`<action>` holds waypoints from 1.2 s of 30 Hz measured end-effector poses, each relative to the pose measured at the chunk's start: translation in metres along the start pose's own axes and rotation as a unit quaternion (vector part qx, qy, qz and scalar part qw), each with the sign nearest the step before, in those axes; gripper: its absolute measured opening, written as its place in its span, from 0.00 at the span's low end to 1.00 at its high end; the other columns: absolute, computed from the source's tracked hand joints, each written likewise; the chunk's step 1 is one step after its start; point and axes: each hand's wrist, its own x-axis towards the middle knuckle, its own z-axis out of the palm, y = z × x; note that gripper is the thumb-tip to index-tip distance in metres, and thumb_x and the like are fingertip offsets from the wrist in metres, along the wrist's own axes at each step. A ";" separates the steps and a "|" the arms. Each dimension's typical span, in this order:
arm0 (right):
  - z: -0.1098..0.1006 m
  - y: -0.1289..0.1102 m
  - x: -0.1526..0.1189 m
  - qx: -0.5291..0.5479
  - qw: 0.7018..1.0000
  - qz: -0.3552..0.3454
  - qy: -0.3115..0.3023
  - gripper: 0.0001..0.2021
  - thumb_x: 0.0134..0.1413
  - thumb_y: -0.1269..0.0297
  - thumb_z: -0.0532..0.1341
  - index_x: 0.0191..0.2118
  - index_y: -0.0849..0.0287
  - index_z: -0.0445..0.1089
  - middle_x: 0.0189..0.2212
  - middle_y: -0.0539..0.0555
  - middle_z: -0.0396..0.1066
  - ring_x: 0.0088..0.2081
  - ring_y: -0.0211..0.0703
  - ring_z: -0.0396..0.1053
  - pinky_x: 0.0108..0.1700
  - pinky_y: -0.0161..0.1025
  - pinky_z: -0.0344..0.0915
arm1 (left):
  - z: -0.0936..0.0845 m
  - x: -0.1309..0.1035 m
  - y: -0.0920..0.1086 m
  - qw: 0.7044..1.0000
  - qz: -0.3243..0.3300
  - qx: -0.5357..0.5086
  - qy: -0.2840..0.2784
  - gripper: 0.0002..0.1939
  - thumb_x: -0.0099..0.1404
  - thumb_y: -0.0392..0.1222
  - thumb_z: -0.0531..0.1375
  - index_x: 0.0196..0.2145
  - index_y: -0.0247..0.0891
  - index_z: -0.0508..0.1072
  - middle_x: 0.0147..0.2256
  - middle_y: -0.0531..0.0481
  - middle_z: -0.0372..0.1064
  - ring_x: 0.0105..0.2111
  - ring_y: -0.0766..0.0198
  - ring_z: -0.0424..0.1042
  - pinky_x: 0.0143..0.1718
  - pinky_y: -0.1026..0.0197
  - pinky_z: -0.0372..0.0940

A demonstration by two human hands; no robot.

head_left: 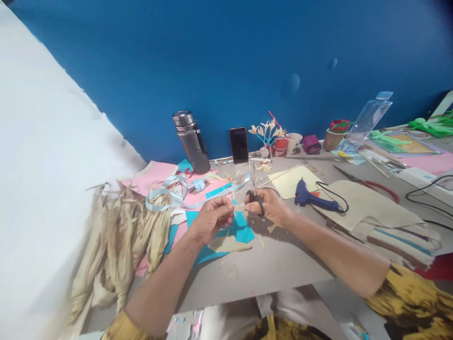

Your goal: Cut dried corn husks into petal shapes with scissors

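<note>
My left hand point(215, 216) is closed, pinching one end of a small pale strip of corn husk point(239, 208). The strip spans the gap to my right hand point(271, 208), whose fingertips meet its other end. In that same right hand sits a pair of scissors point(261, 206) with black handles, its blades pointing up and away from me. Below my hands, a longer piece of husk point(230, 244) lies over blue paper point(246, 234) on the table. Small husk scraps are scattered around it.
Bunched dried husks point(118, 241) hang over the table's left side. Behind stand a grey flask point(194, 146), a phone point(239, 145) and husk flowers point(268, 130). Light blue ribbon point(166, 206) curls at left. A blue glue gun point(314, 198) and red-handled shears point(375, 185) lie at right.
</note>
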 end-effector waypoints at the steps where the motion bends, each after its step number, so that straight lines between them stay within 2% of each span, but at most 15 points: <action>1: -0.003 0.000 0.002 -0.008 1.000 -0.003 0.016 0.16 0.34 0.58 0.72 0.29 0.62 0.72 0.21 0.48 0.67 0.23 0.35 0.60 0.25 0.34 0.56 | 0.000 0.001 0.000 1.000 0.009 -0.019 0.014 0.12 0.54 0.42 0.69 0.26 0.36 0.69 0.20 0.55 0.66 0.20 0.71 0.65 0.22 0.68 0.58; 5: -0.012 0.000 0.007 -0.079 0.995 -0.022 0.058 0.16 0.39 0.51 0.70 0.24 0.62 0.75 0.21 0.52 0.69 0.25 0.38 0.61 0.26 0.35 0.56 | -0.001 0.002 0.003 0.995 0.052 -0.069 0.056 0.13 0.51 0.41 0.72 0.27 0.35 0.71 0.24 0.53 0.70 0.22 0.70 0.68 0.23 0.68 0.61; 11: -0.012 0.000 0.007 -0.093 0.995 -0.027 0.034 0.18 0.38 0.50 0.71 0.26 0.63 0.76 0.24 0.53 0.72 0.28 0.40 0.64 0.29 0.36 0.58 | 0.001 0.001 0.004 0.989 0.060 -0.106 0.079 0.14 0.49 0.40 0.73 0.27 0.34 0.71 0.25 0.51 0.72 0.22 0.70 0.69 0.23 0.68 0.62; 14: -0.010 0.003 0.007 -0.066 0.998 -0.005 0.021 0.19 0.36 0.51 0.72 0.30 0.63 0.76 0.25 0.52 0.71 0.27 0.39 0.63 0.28 0.36 0.59 | 0.001 0.002 0.004 0.987 0.064 -0.119 0.090 0.14 0.48 0.40 0.73 0.27 0.33 0.72 0.26 0.50 0.73 0.22 0.70 0.69 0.23 0.68 0.63; 17: -0.011 0.007 0.008 -0.021 0.999 0.017 0.017 0.21 0.36 0.52 0.73 0.35 0.63 0.75 0.22 0.48 0.66 0.23 0.36 0.60 0.25 0.35 0.57 | 0.002 0.003 0.002 0.985 0.062 -0.130 0.091 0.15 0.47 0.39 0.73 0.28 0.33 0.72 0.27 0.49 0.74 0.22 0.70 0.70 0.23 0.69 0.64; 22: -0.006 0.007 0.006 0.022 0.999 -0.023 0.010 0.20 0.38 0.55 0.73 0.36 0.62 0.73 0.23 0.46 0.64 0.23 0.32 0.56 0.25 0.33 0.53 | 0.009 0.003 -0.004 0.988 0.049 -0.129 0.064 0.15 0.48 0.38 0.73 0.29 0.34 0.71 0.27 0.48 0.75 0.22 0.69 0.70 0.23 0.68 0.64; 25: -0.001 0.006 0.004 0.031 0.999 -0.021 0.004 0.19 0.37 0.54 0.72 0.35 0.61 0.73 0.22 0.47 0.64 0.23 0.33 0.56 0.25 0.33 0.53 | 0.012 0.003 -0.007 0.989 0.048 -0.123 0.060 0.15 0.48 0.39 0.72 0.29 0.35 0.70 0.28 0.48 0.75 0.22 0.69 0.70 0.22 0.68 0.62; 28: -0.001 0.005 0.005 -0.032 0.999 -0.022 0.020 0.17 0.37 0.53 0.72 0.30 0.61 0.73 0.21 0.47 0.64 0.24 0.35 0.57 0.25 0.34 0.54 | 0.012 0.003 -0.007 0.989 0.054 -0.121 0.068 0.15 0.48 0.39 0.72 0.29 0.36 0.70 0.27 0.51 0.73 0.22 0.70 0.69 0.23 0.67 0.63; 32: -0.008 0.006 0.009 -0.147 0.986 -0.058 0.048 0.15 0.39 0.52 0.71 0.25 0.60 0.75 0.20 0.49 0.66 0.25 0.37 0.60 0.25 0.34 0.55 | 0.009 0.004 -0.006 0.986 0.083 -0.117 0.081 0.14 0.49 0.39 0.72 0.27 0.36 0.70 0.24 0.55 0.68 0.22 0.71 0.66 0.24 0.68 0.62; 34: -0.009 0.006 0.009 -0.152 0.985 -0.062 0.048 0.16 0.39 0.51 0.71 0.25 0.61 0.75 0.19 0.49 0.66 0.25 0.37 0.61 0.25 0.34 0.54 | 0.008 0.005 -0.005 0.986 0.089 -0.110 0.083 0.14 0.49 0.39 0.72 0.27 0.36 0.70 0.23 0.56 0.68 0.21 0.72 0.66 0.24 0.68 0.62; 36: -0.008 0.005 0.008 -0.112 0.992 -0.046 0.044 0.16 0.38 0.52 0.71 0.26 0.62 0.75 0.20 0.50 0.68 0.25 0.37 0.61 0.26 0.35 0.56 | 0.008 0.006 -0.005 0.987 0.089 -0.103 0.085 0.14 0.48 0.39 0.72 0.27 0.35 0.70 0.25 0.54 0.70 0.22 0.72 0.66 0.25 0.68 0.63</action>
